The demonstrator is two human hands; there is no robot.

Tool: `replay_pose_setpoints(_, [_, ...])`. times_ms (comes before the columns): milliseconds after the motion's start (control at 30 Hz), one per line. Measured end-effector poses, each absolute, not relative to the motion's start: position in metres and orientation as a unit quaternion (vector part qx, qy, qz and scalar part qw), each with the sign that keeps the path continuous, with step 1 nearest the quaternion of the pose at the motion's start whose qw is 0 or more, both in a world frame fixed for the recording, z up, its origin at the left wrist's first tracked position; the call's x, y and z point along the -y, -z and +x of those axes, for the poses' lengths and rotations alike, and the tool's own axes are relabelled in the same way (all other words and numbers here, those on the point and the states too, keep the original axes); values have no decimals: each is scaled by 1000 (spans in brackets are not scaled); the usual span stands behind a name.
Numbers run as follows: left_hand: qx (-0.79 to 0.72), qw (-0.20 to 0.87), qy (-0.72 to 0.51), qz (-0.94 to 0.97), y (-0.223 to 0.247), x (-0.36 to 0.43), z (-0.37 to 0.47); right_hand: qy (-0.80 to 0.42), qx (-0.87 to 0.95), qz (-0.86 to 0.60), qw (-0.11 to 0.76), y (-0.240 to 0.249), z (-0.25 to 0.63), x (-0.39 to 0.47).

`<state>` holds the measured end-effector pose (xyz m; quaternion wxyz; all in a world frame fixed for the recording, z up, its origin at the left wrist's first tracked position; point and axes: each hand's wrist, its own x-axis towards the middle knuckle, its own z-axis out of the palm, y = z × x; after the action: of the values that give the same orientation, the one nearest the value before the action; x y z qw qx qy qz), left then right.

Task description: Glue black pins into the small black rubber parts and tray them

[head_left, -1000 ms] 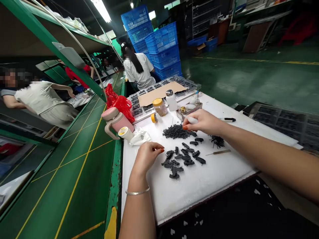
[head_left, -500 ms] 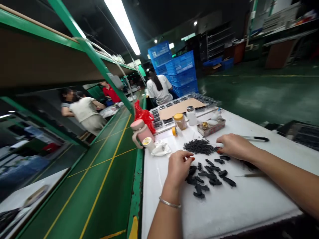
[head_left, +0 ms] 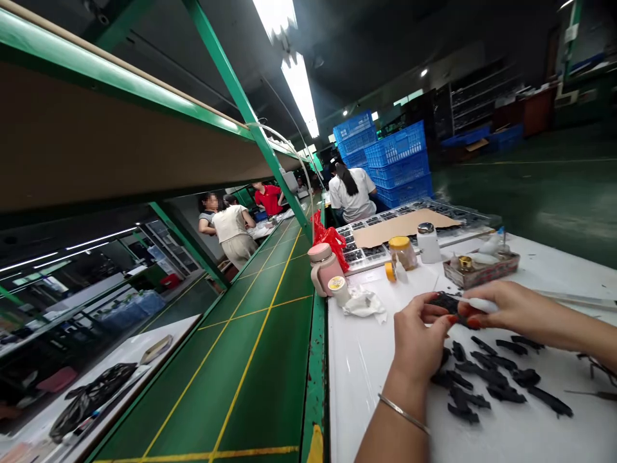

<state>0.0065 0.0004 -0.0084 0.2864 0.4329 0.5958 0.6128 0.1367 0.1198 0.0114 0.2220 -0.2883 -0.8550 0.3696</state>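
Tabletop [head_left: 357, 373]; white tube [head_left: 483, 305], tip leftward

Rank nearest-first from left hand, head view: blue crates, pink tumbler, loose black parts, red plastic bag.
1. Loose black parts: just right of left hand.
2. Pink tumbler: table's left edge.
3. Red plastic bag: behind the tumbler.
4. Blue crates: stacked in the background.

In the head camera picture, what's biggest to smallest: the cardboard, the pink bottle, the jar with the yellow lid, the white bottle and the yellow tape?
1. Cardboard
2. Pink bottle
3. Yellow-lidded jar and white bottle: too alike to rank
4. Yellow tape
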Motion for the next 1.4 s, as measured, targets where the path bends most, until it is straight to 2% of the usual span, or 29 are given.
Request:
replay_pose_setpoints(100, [-557, 373, -634, 385, 12, -3, 2, -346, 901, -214, 148, -18, 122, -114])
replay_pose_setpoints(267, [-519, 428, -662, 331, 16, -7, -5, -291, 909, -225, 198, -8, 111, -110])
replay_pose_setpoints(367, [-493, 443, -688, 297, 16, -8, -6, -286, 896, -222, 258, -2, 112, -105])
replay_pose_setpoints(467, [-471, 437, -721, 258, 13, -7, -4, -303, 868, -227, 320, 2, 117, -100])
replay_pose_setpoints(567, [-461, 424, -741, 241, 8, -3, -2, -340, 833, -278, 337, 5, 121, -98])
replay_pose_setpoints(700, [-450, 398, -770, 215, 2, -1, 2, -413, 798, -316, 305, 8, 122, -99])
replay_pose_setpoints(867, [-459, 337, -779, 264, 0, -2, 8, -614, 702, -272, 239, 18, 120, -104])
replay_pose_setpoints(967, [-476, 282, -771, 314, -1, -2, 12, -679, 647, -259, 231, 24, 121, -107])
replay_pose_setpoints(1067, [-489, 280, -762, 320, -1, -3, 12, -659, 668, -258, 231, 23, 122, -107])
replay_pose_setpoints(1233, [-502, 298, -755, 298, -3, -3, 5, -535, 748, -304, 249, 2, 133, -109])
replay_pose_setpoints(1400, [-538, 276, -735, 307, -4, -3, -4, -580, 718, -224, 313, -18, 148, -121])
